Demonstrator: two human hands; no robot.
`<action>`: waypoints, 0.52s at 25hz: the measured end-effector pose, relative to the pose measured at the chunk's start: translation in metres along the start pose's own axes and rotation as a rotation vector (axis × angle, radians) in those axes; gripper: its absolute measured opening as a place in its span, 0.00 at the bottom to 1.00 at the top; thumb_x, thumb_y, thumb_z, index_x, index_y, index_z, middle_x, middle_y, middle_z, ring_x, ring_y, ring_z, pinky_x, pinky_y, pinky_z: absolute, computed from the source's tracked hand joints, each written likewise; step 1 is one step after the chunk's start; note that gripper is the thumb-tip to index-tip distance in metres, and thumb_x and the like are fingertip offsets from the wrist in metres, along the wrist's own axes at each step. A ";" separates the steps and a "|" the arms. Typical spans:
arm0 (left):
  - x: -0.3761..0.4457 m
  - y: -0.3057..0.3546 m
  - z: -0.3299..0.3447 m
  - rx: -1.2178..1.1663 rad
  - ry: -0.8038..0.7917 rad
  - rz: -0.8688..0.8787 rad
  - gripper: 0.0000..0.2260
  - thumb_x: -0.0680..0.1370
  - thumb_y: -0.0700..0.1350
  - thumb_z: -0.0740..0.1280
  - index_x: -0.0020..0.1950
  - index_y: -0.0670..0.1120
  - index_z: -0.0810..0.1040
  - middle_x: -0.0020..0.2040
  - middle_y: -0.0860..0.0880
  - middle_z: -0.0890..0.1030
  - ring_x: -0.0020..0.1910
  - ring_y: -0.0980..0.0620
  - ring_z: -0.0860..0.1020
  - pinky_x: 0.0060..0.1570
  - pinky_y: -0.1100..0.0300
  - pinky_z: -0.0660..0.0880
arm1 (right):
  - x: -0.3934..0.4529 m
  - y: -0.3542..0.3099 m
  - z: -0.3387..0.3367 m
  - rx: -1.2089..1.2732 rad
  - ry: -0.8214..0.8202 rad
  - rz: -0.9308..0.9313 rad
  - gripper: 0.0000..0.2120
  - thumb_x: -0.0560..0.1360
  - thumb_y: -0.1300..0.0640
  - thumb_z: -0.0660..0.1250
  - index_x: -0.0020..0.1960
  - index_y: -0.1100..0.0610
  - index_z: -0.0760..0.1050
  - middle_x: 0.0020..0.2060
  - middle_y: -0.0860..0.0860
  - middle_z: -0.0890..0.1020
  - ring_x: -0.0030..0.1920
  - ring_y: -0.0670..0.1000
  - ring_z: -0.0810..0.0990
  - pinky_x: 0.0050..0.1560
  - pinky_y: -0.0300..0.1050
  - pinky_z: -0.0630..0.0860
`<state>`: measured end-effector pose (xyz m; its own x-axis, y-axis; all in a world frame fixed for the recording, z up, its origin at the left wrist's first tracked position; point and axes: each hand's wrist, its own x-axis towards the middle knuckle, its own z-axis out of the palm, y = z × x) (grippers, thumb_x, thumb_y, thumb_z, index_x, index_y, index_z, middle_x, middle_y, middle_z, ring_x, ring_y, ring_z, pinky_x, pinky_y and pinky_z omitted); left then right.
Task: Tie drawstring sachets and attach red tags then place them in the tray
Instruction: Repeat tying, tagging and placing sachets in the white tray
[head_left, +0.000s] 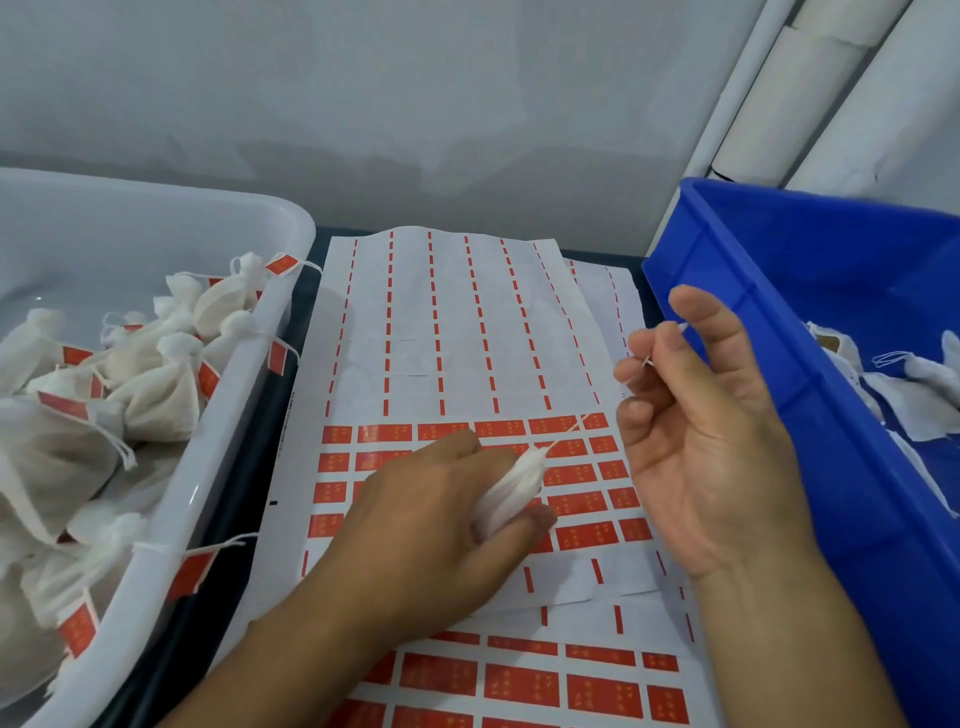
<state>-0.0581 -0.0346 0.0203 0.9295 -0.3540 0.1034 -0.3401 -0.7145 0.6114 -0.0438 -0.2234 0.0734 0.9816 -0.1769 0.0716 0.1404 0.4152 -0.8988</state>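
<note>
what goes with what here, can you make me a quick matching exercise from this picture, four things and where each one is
Things:
1. clear tray
2. blue bin
3. sticker sheet
4. left hand

Places or states:
A. at the right, holds untagged white sachets
B. lies flat in the middle, top rows already peeled
C. grips a white sachet above the red tags
D. at the left, piled with tagged sachets

Pairs: 1-D, 2-A, 3-B, 4-C
</note>
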 end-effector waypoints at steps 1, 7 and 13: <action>0.001 0.000 0.000 0.000 0.011 -0.009 0.23 0.73 0.73 0.58 0.60 0.64 0.76 0.49 0.65 0.77 0.43 0.62 0.77 0.44 0.67 0.79 | 0.000 0.001 0.001 -0.015 -0.005 -0.001 0.09 0.75 0.53 0.70 0.54 0.45 0.83 0.44 0.49 0.86 0.41 0.45 0.84 0.38 0.37 0.80; 0.001 0.002 -0.003 -0.043 0.081 -0.007 0.21 0.75 0.71 0.54 0.68 0.77 0.58 0.55 0.72 0.66 0.50 0.67 0.72 0.49 0.69 0.73 | -0.003 0.000 0.003 0.032 0.006 -0.028 0.11 0.75 0.54 0.71 0.56 0.46 0.83 0.44 0.50 0.86 0.44 0.46 0.86 0.43 0.39 0.81; 0.004 0.005 0.000 -0.001 0.084 -0.052 0.21 0.74 0.72 0.57 0.66 0.72 0.63 0.57 0.71 0.67 0.54 0.66 0.71 0.50 0.72 0.69 | -0.004 0.000 0.001 0.029 -0.033 -0.047 0.13 0.76 0.53 0.69 0.60 0.45 0.84 0.45 0.48 0.86 0.45 0.45 0.85 0.46 0.37 0.81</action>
<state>-0.0562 -0.0394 0.0239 0.9547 -0.2642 0.1368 -0.2906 -0.7298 0.6189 -0.0481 -0.2221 0.0738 0.9775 -0.1674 0.1285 0.1900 0.4330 -0.8811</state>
